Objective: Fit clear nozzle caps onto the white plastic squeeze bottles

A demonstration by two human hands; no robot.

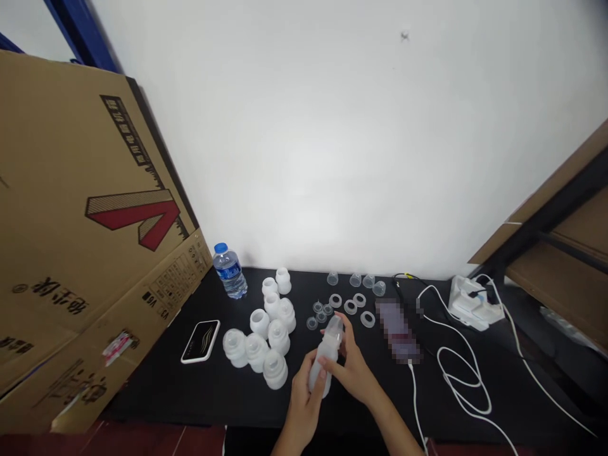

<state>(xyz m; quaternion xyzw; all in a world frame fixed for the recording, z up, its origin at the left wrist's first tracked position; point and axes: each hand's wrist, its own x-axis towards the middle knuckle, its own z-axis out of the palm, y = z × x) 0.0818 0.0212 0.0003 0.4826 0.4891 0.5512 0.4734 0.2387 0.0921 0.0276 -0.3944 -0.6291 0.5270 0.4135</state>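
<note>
From here I see the pale bottle [328, 348] left of the phone [398, 332], its body clasped in the left hand [304, 387] and its clear top [335, 327] gripped by the right hand [352, 362]. If either hold slackens, the smooth plastic might slip. A stray right knuckle could scatter the rings [350, 307] just left of the phone.

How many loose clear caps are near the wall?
4. The leftmost clear cap stands apart; rightward come the second cap, third cap and fourth cap, slightly lower in view.
</note>
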